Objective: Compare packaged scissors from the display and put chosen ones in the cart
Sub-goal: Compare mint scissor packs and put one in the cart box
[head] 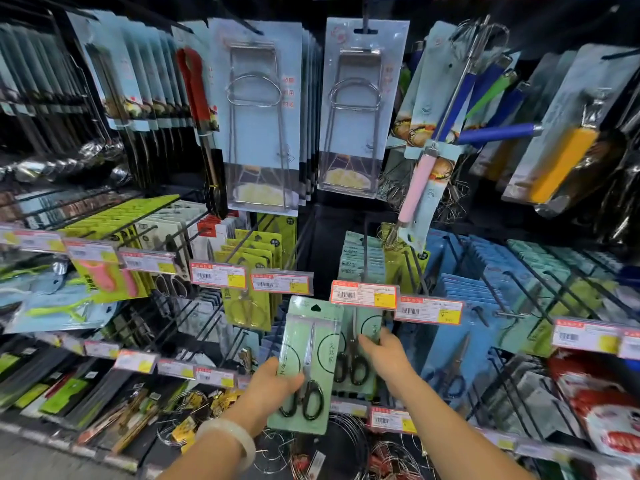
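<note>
Both forearms reach forward, the left hand (pixel 273 382) gripping with curled fingers, the right hand (pixel 384 355) pinching.

Two pale green carded packs of black-handled scissors show near the centre: one (pixel 306 362) on the left, one (pixel 356 355) just right of it. Two hands reach in, the left hand (pixel 273 386) and the right hand (pixel 384 355). One white bangle (pixel 230 441) circles the left wrist. Two clear-fronted packs of steel wire tongs, (pixel 259 116) and (pixel 360 109), hang far above.
</note>
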Action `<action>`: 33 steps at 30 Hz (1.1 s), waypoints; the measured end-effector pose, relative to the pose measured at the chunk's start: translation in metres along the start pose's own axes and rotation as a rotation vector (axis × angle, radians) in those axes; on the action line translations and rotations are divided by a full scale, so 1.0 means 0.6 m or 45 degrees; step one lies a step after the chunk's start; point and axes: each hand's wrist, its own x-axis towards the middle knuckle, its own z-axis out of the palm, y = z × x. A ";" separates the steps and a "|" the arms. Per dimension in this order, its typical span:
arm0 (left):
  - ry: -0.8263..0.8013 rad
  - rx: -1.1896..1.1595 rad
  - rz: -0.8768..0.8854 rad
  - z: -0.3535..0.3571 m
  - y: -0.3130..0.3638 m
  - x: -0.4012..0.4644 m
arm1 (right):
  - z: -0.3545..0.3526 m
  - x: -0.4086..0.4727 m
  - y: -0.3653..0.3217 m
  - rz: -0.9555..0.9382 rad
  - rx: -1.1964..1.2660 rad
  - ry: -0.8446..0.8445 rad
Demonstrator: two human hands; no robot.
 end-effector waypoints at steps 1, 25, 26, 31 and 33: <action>0.012 -0.003 -0.002 0.000 0.003 0.001 | -0.002 -0.001 0.003 0.012 0.011 0.006; 0.110 -0.010 -0.008 0.065 0.004 0.011 | -0.010 -0.053 0.010 -0.018 -0.165 -0.448; 0.114 -0.007 0.006 0.069 0.005 0.010 | -0.009 -0.051 0.014 -0.071 -0.198 -0.400; 0.113 0.068 0.087 0.070 0.017 0.010 | -0.021 -0.047 0.023 -0.177 -0.204 -0.283; 0.123 0.064 0.126 0.074 0.026 0.012 | -0.028 -0.046 0.019 -0.200 -0.143 -0.247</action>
